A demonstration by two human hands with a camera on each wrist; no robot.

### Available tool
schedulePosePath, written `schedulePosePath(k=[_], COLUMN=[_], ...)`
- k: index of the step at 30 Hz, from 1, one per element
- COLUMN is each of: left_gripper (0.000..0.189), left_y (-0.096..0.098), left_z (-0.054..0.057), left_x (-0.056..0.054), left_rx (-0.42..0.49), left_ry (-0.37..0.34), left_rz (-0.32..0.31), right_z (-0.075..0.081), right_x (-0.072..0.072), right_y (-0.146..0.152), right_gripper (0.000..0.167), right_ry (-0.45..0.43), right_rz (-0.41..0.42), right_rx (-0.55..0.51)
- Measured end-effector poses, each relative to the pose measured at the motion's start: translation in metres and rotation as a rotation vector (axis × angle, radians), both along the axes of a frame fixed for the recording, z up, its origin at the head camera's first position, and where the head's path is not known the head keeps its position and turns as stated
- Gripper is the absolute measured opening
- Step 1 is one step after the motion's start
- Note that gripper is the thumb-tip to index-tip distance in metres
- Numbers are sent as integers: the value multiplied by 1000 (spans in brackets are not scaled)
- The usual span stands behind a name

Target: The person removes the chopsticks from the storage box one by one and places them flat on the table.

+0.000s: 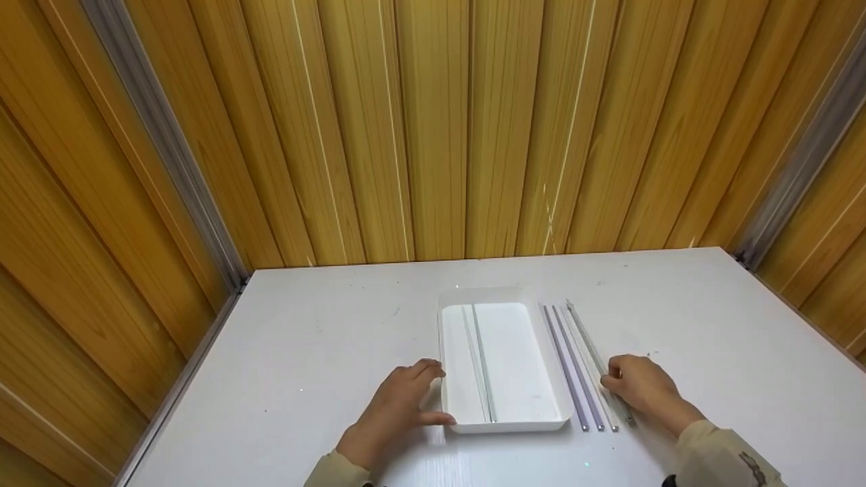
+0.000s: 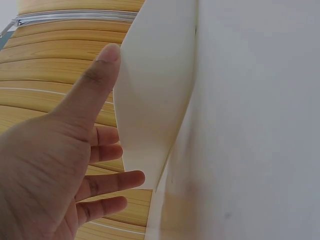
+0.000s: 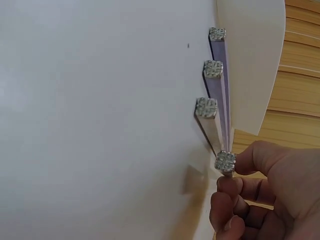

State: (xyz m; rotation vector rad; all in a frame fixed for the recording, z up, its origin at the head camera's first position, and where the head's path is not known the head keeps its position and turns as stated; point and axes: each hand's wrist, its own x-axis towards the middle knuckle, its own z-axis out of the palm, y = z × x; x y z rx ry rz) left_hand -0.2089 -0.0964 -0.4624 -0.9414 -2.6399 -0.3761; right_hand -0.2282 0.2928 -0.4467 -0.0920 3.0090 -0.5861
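Observation:
In the head view, two pale greenish chopsticks (image 1: pixel 484 365) lie lengthwise in a white rectangular tray (image 1: pixel 504 427). My left hand (image 1: pixel 399 399) is at the tray's left side, thumb by the near corner and fingertips at the side rim; in the left wrist view its fingers are extended and spread. To the right of the tray, my right hand (image 1: pixel 639 385) pinches a grey-green chopstick (image 1: pixel 587 339) close to its thicker end. The right wrist view shows that chopstick's square glittery end (image 3: pixel 225 161) between thumb and fingers.
Between the tray and my right hand, two purple chopsticks (image 1: pixel 576 379) and a white chopstick (image 1: pixel 596 385) lie side by side on the white table (image 1: pixel 338 338). Wood-patterned panels (image 1: pixel 433 135) rise behind the table's far edge and along both sides.

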Motion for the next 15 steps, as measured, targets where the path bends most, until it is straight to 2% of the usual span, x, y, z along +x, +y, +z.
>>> schedulePosePath(k=[9, 15], left_gripper=[66, 67], left_y=[-1, 0], left_z=[-1, 1], left_x=[-1, -1], left_rx=[36, 33], left_ry=[22, -23], left_rz=[-32, -22], right_z=[-4, -3], right_x=[2, 1], right_y=[5, 7], right_gripper=[20, 20], right_ry=[-15, -24], right_rz=[15, 24], right_rx=[9, 28])
